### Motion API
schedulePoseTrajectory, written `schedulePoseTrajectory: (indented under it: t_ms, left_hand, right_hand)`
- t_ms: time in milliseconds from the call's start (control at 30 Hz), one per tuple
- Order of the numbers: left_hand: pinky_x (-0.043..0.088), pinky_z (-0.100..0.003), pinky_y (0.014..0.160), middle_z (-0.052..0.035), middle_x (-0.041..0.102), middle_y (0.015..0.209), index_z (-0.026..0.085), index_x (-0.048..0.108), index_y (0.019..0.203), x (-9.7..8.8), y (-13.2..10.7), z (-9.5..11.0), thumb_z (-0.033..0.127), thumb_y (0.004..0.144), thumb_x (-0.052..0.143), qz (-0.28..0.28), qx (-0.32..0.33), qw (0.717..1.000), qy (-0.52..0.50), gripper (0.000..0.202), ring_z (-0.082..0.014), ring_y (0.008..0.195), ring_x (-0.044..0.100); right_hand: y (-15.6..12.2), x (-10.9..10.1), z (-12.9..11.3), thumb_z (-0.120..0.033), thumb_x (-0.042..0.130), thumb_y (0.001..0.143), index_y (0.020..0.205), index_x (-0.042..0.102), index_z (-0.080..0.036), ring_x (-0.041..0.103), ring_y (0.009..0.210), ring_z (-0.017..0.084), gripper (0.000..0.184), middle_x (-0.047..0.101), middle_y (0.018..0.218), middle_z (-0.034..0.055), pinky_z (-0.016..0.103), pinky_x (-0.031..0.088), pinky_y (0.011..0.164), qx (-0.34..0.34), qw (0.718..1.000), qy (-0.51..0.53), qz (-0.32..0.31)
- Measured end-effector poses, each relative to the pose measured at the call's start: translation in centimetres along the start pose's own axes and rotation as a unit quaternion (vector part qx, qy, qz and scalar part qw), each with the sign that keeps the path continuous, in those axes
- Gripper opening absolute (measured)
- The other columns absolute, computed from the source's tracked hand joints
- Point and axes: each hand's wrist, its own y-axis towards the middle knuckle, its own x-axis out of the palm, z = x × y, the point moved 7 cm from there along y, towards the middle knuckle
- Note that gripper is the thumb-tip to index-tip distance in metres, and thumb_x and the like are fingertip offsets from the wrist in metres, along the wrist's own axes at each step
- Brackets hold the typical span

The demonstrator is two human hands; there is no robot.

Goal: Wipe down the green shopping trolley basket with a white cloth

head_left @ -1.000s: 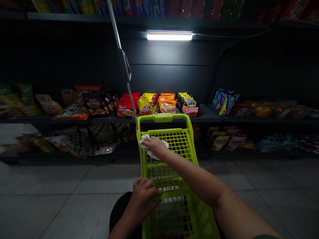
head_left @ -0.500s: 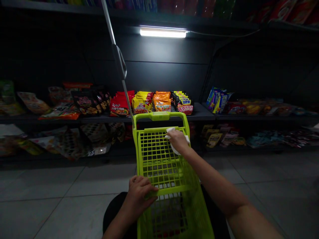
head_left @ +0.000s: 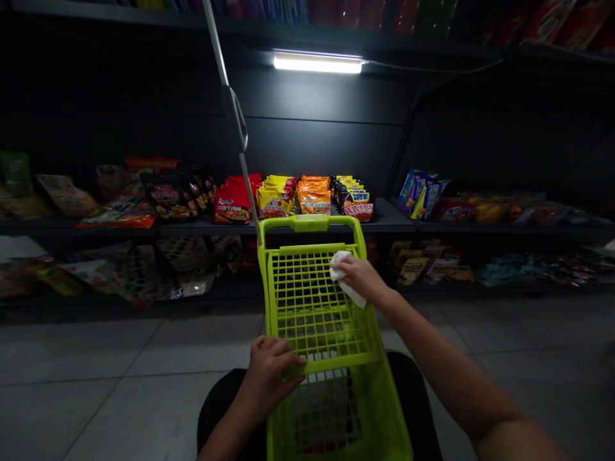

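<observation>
A lime-green plastic shopping basket [head_left: 396, 410] stands between my knees, its barred handle facing the shelf. My left hand [head_left: 271, 374] grips the near edge of the basket's grid panel [head_left: 343, 363], thumb below and fingers over the top. Bunched in my right hand [head_left: 364, 279] is a white wipe [head_left: 340, 261], tissue or thin cloth, with a loose end hanging below the fingers. That hand is at the far right part of the grid, by the side rim. Whether the wipe presses on the bars is hard to make out.
A metal pull rod [head_left: 218, 48] rises from the basket's far left corner. Beyond the basket, a dark shelf [head_left: 384, 218] holds several rows of noodle packets [head_left: 314, 195]. Snack bags [head_left: 120, 211] lie on the left. A lit tube lamp [head_left: 317, 63] hangs above.
My right hand has shifted slightly right and toward me with the wipe, and more of the wipe shows. My left hand keeps its hold on the panel edge.
</observation>
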Motion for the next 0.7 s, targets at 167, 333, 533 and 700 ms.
schedulePoseTrajectory:
  t_ms: [167, 333, 533, 700]
  left_hand:
    - [0.027, -0.041, 0.088, 0.0027, 0.070, 0.088, 0.033, 0.074, 0.095, 0.0, 0.4, -0.1, 0.024, 0.074, 0.083, -0.003, 0.002, 1.000, -0.004, 0.024, -0.0214, 0.092, 0.060]
    - [0.027, -0.041, 0.088, 0.0031, 0.073, 0.093, 0.034, 0.074, 0.092, -0.4, 0.5, 0.0, 0.021, 0.069, 0.086, 0.011, -0.002, 1.000, -0.002, 0.029, -0.0230, 0.096, 0.060]
    - [0.027, -0.040, 0.090, 0.0024, 0.070, 0.088, 0.031, 0.074, 0.093, -0.6, 0.2, 0.2, 0.020, 0.073, 0.083, 0.027, -0.009, 1.000, -0.002, 0.024, -0.0200, 0.093, 0.060]
    - [0.029, -0.040, 0.089, 0.0013, 0.071, 0.087, 0.031, 0.074, 0.093, -0.4, 0.3, 0.2, 0.025, 0.076, 0.081, 0.019, 0.006, 1.000, 0.001, 0.020, -0.0197, 0.091, 0.061]
  right_hand:
    - [0.5, 1.7, -5.0, -0.018, 0.071, 0.082, 0.120, 0.068, -0.024, 0.064, 0.103, 0.023, 0.038, 0.072, 0.115, 0.0065, 0.037, 0.044, 0.093, -0.002, 0.999, 0.036, 0.004]
    - [0.7, 6.3, -16.1, -0.024, 0.057, 0.097, 0.134, 0.060, -0.021, 0.050, 0.130, 0.024, 0.037, 0.060, 0.141, 0.0083, 0.040, 0.037, 0.109, -0.212, 0.973, 0.089, -0.020]
    - [-3.4, 3.8, -10.0, -0.022, 0.056, 0.098, 0.131, 0.062, -0.026, 0.053, 0.118, 0.023, 0.033, 0.061, 0.134, 0.0049, 0.038, 0.044, 0.103, -0.164, 0.986, -0.004, -0.027]
    - [-6.8, 0.1, -1.3, -0.005, 0.063, 0.084, 0.104, 0.071, -0.022, 0.058, 0.099, 0.021, 0.028, 0.065, 0.121, 0.0060, 0.036, 0.050, 0.089, 0.039, 0.999, -0.029, -0.008]
